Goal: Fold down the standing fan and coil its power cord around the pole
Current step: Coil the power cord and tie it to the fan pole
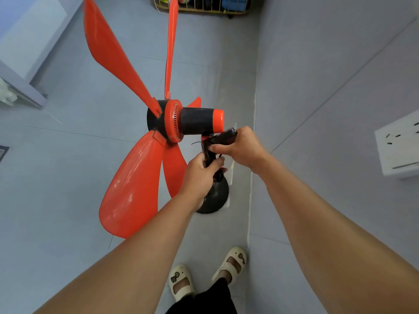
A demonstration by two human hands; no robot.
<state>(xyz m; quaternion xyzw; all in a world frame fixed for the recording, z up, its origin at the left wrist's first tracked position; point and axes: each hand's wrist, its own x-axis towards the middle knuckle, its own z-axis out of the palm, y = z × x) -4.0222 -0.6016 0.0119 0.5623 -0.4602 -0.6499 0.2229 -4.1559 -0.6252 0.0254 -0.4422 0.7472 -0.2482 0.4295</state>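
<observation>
Looking straight down at my orange fan [172, 123] here, standing on the grey floor [68, 177] right next to the wall [328, 64]. Blades are spread out to my left, the black and orange motor housing [199, 121] points right, and the round black base [215, 196] sits on the floor below my hands. My left hand [201, 175] is curled tight around the pole just under the motor, fingers wrapped over a bunch of black power cord [209, 155] that's bundled against it. The pole itself is pretty much hidden behind my hand and the cord, so I can't see how many loops are on there. My right hand [240, 146] is a bit higher, closed on a dark chunky piece [224, 137] at the end of the cord, thumb [217, 148] pressing along its underside; it looks like the plug but it's too dark to be sure. The two hands are nearly touching. A thin stray bit of cord sticks out left below the motor. My feet in cream sandals [233, 264] are at the bottom, and there's a white box [399, 143] mounted on the wall to my right.
</observation>
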